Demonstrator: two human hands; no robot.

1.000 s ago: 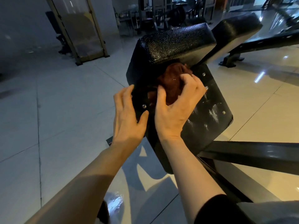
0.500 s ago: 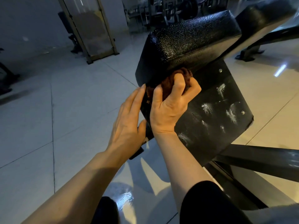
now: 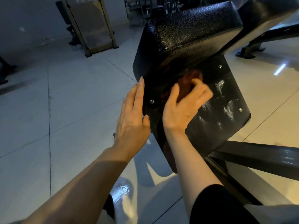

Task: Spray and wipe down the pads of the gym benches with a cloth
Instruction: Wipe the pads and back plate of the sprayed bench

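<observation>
A black textured bench pad (image 3: 191,31) is tilted up in front of me, its flat black backing board (image 3: 215,113) facing me with white smears on it. My right hand (image 3: 182,107) grips a dark red-brown cloth (image 3: 186,84) and presses it against the board just under the pad's lower edge; the hand is motion-blurred. My left hand (image 3: 132,118) lies flat with straight fingers along the board's left edge. A second black pad (image 3: 265,8) shows at the upper right. No spray bottle is in view.
The bench's black steel frame (image 3: 262,160) runs off to the right below the board. A framed panel stand (image 3: 90,25) stands on the tiled floor at the back left, with gym machines (image 3: 150,7) behind. A wet patch (image 3: 121,189) glistens on the floor.
My right hand has slid the cloth down and right along the board under the pad. The view has moved closer to the pad. My left hand stays at the left edge.
</observation>
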